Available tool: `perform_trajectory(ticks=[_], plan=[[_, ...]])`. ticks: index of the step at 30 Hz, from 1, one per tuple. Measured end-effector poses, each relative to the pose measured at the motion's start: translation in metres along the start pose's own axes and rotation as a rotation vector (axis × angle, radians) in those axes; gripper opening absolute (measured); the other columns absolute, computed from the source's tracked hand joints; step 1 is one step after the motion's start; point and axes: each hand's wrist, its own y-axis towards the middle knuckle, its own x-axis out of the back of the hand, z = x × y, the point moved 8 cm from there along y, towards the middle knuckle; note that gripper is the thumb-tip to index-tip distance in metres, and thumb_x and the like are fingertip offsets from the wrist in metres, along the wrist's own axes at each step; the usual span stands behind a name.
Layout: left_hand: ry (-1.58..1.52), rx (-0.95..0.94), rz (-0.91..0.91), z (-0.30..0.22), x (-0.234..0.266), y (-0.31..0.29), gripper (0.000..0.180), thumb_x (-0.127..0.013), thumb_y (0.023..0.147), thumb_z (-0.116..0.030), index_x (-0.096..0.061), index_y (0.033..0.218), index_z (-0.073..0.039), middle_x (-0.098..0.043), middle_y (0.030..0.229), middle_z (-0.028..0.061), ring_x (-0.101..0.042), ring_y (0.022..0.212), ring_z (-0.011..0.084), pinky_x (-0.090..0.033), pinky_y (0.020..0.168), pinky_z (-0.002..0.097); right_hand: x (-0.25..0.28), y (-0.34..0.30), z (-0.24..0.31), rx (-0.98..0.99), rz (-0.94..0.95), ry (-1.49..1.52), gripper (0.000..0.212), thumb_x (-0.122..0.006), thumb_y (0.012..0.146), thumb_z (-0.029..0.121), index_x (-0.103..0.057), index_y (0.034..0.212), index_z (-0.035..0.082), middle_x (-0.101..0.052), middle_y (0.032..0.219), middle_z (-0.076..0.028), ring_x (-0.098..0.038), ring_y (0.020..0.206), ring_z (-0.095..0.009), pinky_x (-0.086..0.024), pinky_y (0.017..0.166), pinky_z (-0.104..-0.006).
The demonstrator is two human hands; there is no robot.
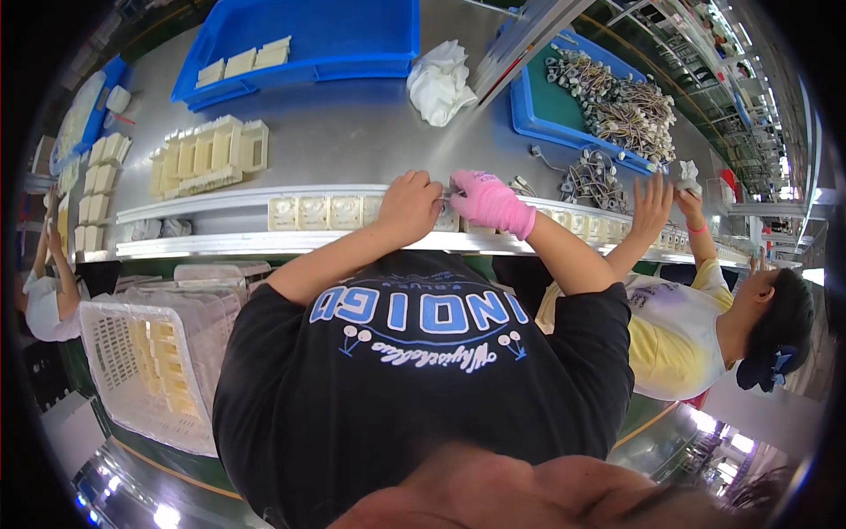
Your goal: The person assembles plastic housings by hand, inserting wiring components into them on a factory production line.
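Note:
My left hand, bare, has its fingers curled over a row of square cream plastic housings lined up in a long metal rail. Right beside it, my right hand wears a pink glove. Its fingertips are drawn together at the same part of the row, close to the left fingertips. Whatever the fingers of either hand pinch is too small and covered to make out. The row carries on to the right as more housings, beyond my gloved hand.
Beyond the rail lie cream box parts, a blue tray, a crumpled white bag and loose wired parts. A second blue tray holds wired parts. A co-worker's hand reaches over the rail. A white crate stands left.

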Motion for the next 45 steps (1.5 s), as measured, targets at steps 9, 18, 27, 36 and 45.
perform_trajectory(ticks=[9,18,27,36,45], plan=[[-0.059,0.087,-0.029,0.008,-0.003,0.0,0.008,-0.058,0.066,-0.011,-0.058,0.072,-0.007,-0.051,0.077,0.0085,-0.049,0.08,0.0265,-0.039,0.068,0.0379,-0.011,-0.009,0.032,0.237,-0.07,-0.57,0.019,-0.054,0.072,0.018,-0.05,0.089,0.01,-0.057,0.086,-0.007,-0.057,0.081,-0.022,-0.037,0.074,-0.0375],[-0.057,0.177,-0.017,0.005,-0.004,-0.001,0.008,-0.057,0.065,-0.012,-0.059,0.072,-0.007,-0.05,0.077,0.0065,-0.048,0.08,0.0248,-0.038,0.07,0.0369,-0.008,0.0,0.027,0.27,0.041,-0.525,0.012,-0.053,0.074,0.018,-0.052,0.084,0.012,-0.058,0.079,-0.006,-0.057,0.08,-0.023,-0.032,0.078,-0.039],[-0.055,0.094,-0.05,0.004,-0.003,-0.006,0.012,-0.054,0.064,-0.009,-0.056,0.076,-0.007,-0.049,0.078,0.0073,-0.047,0.081,0.0255,-0.037,0.07,0.0371,-0.005,-0.004,0.019,0.255,0.039,-0.437,0.012,-0.052,0.074,0.02,-0.051,0.083,0.012,-0.059,0.08,-0.006,-0.057,0.082,-0.025,-0.031,0.079,-0.0383],[-0.019,0.034,-0.055,0.002,0.003,0.0,0.014,-0.055,0.066,-0.011,-0.054,0.078,-0.005,-0.049,0.082,0.0108,-0.047,0.084,0.0271,-0.037,0.071,0.0383,0.004,0.023,-0.018,0.178,0.043,0.004,0.018,-0.054,0.072,0.021,-0.053,0.081,0.006,-0.059,0.075,-0.011,-0.058,0.079,-0.029,-0.038,0.075,-0.0384],[-0.011,-0.011,-0.01,-0.009,-0.005,-0.003,0.009,-0.054,0.068,-0.012,-0.049,0.073,-0.005,-0.047,0.078,0.013,-0.046,0.078,0.0311,-0.037,0.065,0.0415,0.009,0.035,-0.289,-0.662,-0.102,-0.39,0.032,-0.049,0.076,0.019,-0.047,0.106,0.008,-0.053,0.107,-0.018,-0.055,0.099,-0.034,-0.046,0.079,-0.0434]])
